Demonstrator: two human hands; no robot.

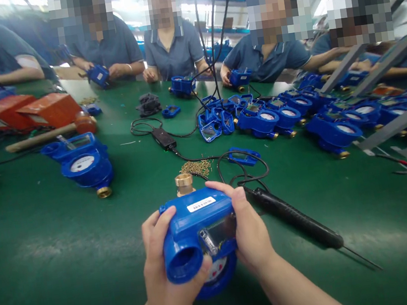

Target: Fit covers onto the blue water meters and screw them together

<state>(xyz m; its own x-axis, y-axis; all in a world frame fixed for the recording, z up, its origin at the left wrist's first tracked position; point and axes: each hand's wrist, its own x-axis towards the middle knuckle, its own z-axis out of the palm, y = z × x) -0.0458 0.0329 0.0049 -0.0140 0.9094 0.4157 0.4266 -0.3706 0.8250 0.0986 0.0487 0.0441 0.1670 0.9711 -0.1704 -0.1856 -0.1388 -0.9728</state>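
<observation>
A blue water meter (198, 228) with a brass threaded end and a white barcode label is held over the green table (51, 252). My left hand (164, 282) is wrapped round its left side, thumb on the round blue port. My right hand (249, 226) grips its right side, fingers over the top edge. A black electric screwdriver (294, 218) lies on the table just right of my right hand. A small heap of brass screws (195, 167) lies just beyond the meter.
Another blue meter (85, 163) sits at left near a wooden mallet (51, 134) and orange boxes (48, 109). Several blue meters (296, 117) crowd the right. A black power adapter (163, 139) and cables cross the middle. Several people work along the far edge.
</observation>
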